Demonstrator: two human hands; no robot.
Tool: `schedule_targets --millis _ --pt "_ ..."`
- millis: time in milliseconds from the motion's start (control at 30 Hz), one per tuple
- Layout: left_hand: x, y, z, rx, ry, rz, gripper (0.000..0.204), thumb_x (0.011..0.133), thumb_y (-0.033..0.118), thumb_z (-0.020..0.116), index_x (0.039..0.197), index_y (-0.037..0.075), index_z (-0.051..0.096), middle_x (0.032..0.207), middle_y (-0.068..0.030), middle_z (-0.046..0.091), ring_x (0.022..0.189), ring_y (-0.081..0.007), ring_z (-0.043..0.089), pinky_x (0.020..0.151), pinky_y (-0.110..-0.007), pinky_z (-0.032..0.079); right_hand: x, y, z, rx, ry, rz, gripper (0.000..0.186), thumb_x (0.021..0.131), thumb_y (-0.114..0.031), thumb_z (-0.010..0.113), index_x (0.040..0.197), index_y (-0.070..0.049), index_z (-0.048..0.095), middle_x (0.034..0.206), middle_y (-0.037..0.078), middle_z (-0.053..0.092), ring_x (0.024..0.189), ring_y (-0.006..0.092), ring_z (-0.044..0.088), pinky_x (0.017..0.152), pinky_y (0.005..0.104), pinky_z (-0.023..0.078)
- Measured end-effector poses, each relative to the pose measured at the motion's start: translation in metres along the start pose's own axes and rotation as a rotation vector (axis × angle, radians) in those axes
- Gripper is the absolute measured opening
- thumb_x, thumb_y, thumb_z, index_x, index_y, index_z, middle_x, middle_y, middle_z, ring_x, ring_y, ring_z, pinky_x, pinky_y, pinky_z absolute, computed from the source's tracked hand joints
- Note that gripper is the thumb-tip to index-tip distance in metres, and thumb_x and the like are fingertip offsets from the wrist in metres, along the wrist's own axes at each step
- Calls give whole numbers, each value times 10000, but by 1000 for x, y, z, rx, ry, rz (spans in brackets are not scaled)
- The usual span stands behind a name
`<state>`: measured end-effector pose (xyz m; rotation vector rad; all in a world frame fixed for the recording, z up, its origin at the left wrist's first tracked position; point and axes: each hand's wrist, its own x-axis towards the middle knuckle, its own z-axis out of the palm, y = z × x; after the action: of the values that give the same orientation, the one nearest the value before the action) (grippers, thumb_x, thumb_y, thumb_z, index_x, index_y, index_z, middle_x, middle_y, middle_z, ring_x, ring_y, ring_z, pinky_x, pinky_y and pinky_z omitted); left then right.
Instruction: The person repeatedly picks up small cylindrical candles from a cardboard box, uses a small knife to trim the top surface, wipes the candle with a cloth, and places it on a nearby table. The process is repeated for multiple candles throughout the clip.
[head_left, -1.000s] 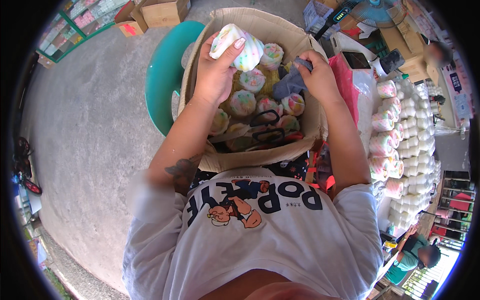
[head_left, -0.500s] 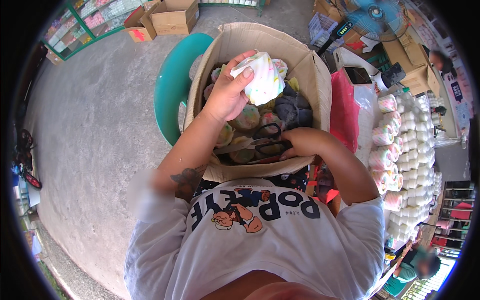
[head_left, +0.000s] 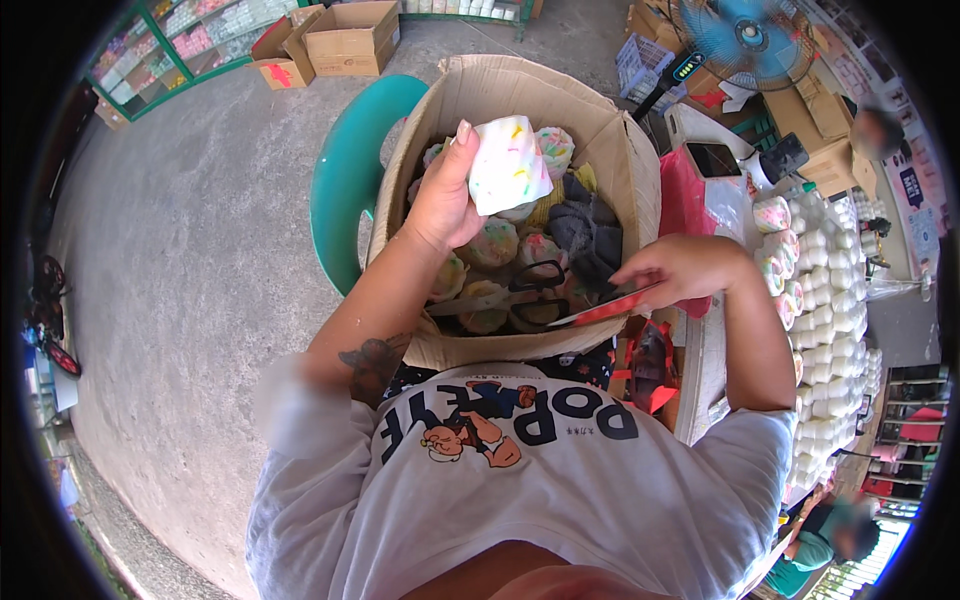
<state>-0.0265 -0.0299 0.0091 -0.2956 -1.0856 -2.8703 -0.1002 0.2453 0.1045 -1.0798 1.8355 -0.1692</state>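
Observation:
My left hand (head_left: 447, 200) is wrapped round a white twisted piece with colored flecks (head_left: 510, 165), holding it over the cardboard box (head_left: 520, 80). Inside the box are several similar speckled pieces (head_left: 492, 242), a dark grey cloth (head_left: 590, 230), some yellow material behind it and black-handled scissors (head_left: 540, 270). My right hand (head_left: 665, 270) is at the box's right edge, closed on a long, thin red tool with a pale edge (head_left: 607, 309), probably a blade; its exact kind is hard to make out.
A teal plastic chair (head_left: 335, 175) is left of the box. At right, a table holds a pink plastic sheet (head_left: 678, 190), a phone (head_left: 714, 159) and stacked white pieces (head_left: 820, 340). A fan (head_left: 745, 35) stands behind. A co-worker (head_left: 820, 545) is at lower right, cartons (head_left: 345, 40) at back left.
My right hand has left the grey cloth, moved down to the box's near right side, and now lifts the red tool. My left hand has moved down slightly, turning the speckled piece.

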Motion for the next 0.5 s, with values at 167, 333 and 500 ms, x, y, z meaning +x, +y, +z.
schedule_targets --millis 167,333,500 --pt "-1 -1 1 -17 61 -36 631 886 483 573 1248 -15 440 1141 -154 588 1055 -260 599 935 -423 482 -40 38 10 516 516 -141 350 882 -153 618 1190 -10 535 926 111 650 835 199 629 777 315 478" --pt "-2 -9 0 28 25 5 712 785 355 737 1287 -13 391 1169 -171 553 1061 -266 591 909 -396 499 8 22 74 1165 713 -519 414 864 -17 578 1247 -36 420 944 136 635 882 233 637 789 348 499" --pt "-3 -2 5 183 -65 2 787 683 178 827 1313 14 384 1171 -115 552 1086 -228 571 924 -368 487 32 8 83 1015 733 -634 413 837 25 558 1219 -27 410 1007 169 617 908 266 644 783 388 520"
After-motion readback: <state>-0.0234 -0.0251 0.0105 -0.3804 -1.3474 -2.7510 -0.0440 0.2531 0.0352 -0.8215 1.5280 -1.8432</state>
